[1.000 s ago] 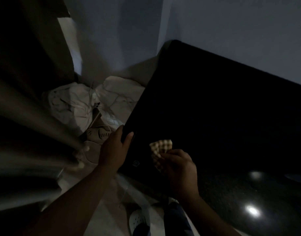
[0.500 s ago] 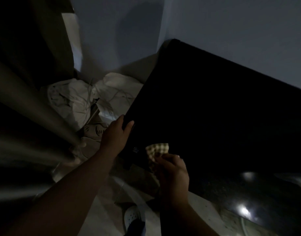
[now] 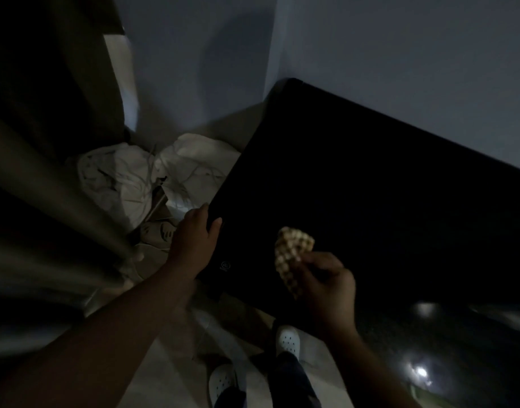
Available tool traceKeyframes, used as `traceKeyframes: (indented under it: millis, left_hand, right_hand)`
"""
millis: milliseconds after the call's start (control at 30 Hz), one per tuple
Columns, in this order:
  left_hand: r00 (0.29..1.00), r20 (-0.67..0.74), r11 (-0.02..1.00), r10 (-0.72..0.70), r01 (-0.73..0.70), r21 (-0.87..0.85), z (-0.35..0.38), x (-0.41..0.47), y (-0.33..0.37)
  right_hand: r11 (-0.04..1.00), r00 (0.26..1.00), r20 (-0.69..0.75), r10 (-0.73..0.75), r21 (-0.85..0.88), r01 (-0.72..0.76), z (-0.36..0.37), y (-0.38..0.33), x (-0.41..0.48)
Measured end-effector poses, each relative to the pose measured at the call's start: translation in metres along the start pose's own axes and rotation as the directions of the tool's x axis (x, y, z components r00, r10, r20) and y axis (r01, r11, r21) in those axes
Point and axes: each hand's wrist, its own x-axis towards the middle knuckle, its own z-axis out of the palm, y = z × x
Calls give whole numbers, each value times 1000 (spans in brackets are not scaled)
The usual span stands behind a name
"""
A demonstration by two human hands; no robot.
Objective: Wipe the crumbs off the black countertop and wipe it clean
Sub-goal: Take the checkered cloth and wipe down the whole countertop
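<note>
The right hand (image 3: 326, 287) pinches the checked cloth (image 3: 294, 245) over the near corner of the black bench (image 3: 385, 187), whose surface runs away rightward. The left hand (image 3: 194, 237) grips its edge.

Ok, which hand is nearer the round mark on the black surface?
Left. The left hand grips the black surface beside the round mark; the right hand holds the checked cloth farther right.

I count two hands, the left hand (image 3: 194, 240) and the right hand (image 3: 326, 285); one checked cloth (image 3: 292, 248); one black panel (image 3: 370, 201); one black countertop (image 3: 459, 363); two white clogs (image 3: 288, 340); two crumpled white bundles (image 3: 114, 178).
</note>
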Motion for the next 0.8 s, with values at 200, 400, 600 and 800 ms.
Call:
traceKeyframes:
  millis: [200,400,600,800]
  left_hand:
    - [997,-36,998,61,-62,-31,1,37,40]
    - [997,-68,999,48,-49,-16,19,99,72]
    - [996,36,997,-77,76,11,36,144,70]
    - [991,-95,994,-94,99,41,50,145,59]
  right_hand:
    - [978,988,-42,-146,-158,137,-33,-24,99]
    - [903,974,-2,-227,-374,210,-38,-28,213]
    - [906,970,-31,-242,-366,214,-27,-39,314]
    - [917,967,-7,-254,-320,238,-8,-42,402]
